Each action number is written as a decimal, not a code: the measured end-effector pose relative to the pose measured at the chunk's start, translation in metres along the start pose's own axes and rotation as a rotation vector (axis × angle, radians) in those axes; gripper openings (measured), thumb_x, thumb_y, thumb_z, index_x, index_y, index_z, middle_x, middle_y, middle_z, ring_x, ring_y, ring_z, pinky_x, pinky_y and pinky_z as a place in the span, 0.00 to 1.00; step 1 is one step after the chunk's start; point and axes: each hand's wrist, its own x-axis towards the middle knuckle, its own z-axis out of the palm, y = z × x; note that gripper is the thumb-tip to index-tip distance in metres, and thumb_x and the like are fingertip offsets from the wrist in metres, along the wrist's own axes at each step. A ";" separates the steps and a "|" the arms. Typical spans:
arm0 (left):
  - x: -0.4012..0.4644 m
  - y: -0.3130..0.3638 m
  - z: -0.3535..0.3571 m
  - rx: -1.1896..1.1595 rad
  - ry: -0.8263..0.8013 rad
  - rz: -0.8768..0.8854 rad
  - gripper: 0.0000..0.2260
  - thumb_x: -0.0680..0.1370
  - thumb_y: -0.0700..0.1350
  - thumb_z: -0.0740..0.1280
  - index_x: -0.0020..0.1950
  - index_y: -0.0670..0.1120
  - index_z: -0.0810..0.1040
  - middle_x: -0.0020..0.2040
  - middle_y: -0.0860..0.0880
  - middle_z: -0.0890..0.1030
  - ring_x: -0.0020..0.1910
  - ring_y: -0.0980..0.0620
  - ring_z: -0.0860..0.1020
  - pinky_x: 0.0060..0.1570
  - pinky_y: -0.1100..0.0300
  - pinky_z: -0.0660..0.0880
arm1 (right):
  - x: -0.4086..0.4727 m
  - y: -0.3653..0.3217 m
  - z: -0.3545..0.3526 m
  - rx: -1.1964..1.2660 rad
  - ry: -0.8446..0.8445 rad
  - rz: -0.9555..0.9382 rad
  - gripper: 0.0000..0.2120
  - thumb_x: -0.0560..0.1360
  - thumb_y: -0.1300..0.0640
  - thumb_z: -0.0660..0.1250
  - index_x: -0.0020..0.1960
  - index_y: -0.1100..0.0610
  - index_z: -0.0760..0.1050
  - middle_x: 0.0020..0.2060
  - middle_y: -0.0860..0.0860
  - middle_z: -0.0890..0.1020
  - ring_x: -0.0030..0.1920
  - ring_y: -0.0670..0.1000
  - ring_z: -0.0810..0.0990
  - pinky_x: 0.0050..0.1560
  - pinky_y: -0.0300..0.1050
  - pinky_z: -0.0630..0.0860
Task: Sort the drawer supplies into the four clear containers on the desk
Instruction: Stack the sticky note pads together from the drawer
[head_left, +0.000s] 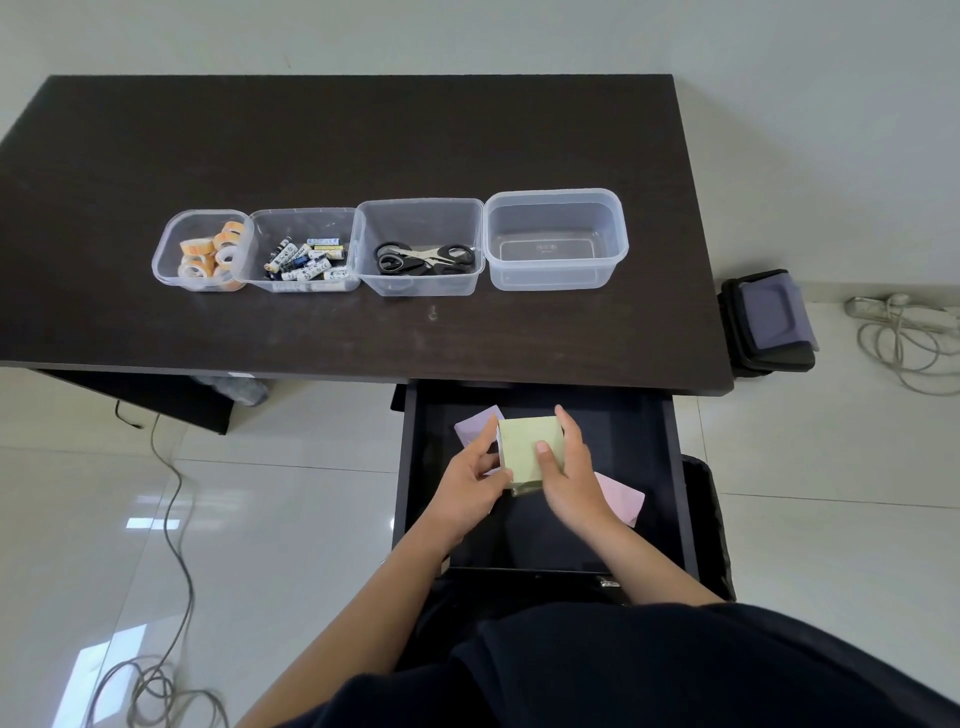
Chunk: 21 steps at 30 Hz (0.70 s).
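Note:
Over the open dark drawer (649, 467), both my hands hold a stack of pale green sticky notes (527, 441). My left hand (475, 480) grips its left edge, and my right hand (569, 475) grips its right side with the thumb on top. A lilac pad (475, 423) lies behind the stack and a pink pad (621, 496) lies to its right in the drawer. On the desk (363, 135) stand four clear containers: tape rolls (210, 252), batteries (306, 257), scissors (423, 257), and one container with nothing in it (556, 239).
A dark bag (771, 322) sits on the floor right of the desk, beside a power strip with coiled cable (904, 332). A grey cable (171, 519) trails over the floor on the left. A black chair (709, 525) stands at the drawer's right.

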 end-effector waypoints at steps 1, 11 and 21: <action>0.000 0.000 0.000 -0.017 0.009 0.006 0.29 0.77 0.37 0.63 0.74 0.58 0.60 0.52 0.49 0.84 0.49 0.50 0.77 0.54 0.52 0.73 | 0.000 -0.001 0.000 0.008 -0.006 -0.007 0.26 0.81 0.51 0.55 0.76 0.45 0.50 0.65 0.49 0.63 0.56 0.44 0.66 0.59 0.41 0.61; -0.002 0.000 -0.001 -0.194 0.075 -0.021 0.15 0.77 0.36 0.65 0.54 0.55 0.82 0.53 0.44 0.80 0.50 0.48 0.78 0.55 0.47 0.74 | 0.003 0.007 0.007 0.104 -0.074 -0.016 0.24 0.79 0.47 0.57 0.72 0.36 0.53 0.68 0.51 0.67 0.59 0.49 0.71 0.59 0.48 0.70; -0.022 -0.015 -0.039 -0.311 0.217 -0.110 0.20 0.77 0.27 0.59 0.57 0.50 0.78 0.56 0.44 0.77 0.52 0.49 0.78 0.55 0.50 0.77 | 0.028 0.026 0.020 0.013 -0.012 0.087 0.20 0.80 0.48 0.58 0.71 0.42 0.63 0.61 0.52 0.75 0.62 0.50 0.74 0.62 0.45 0.69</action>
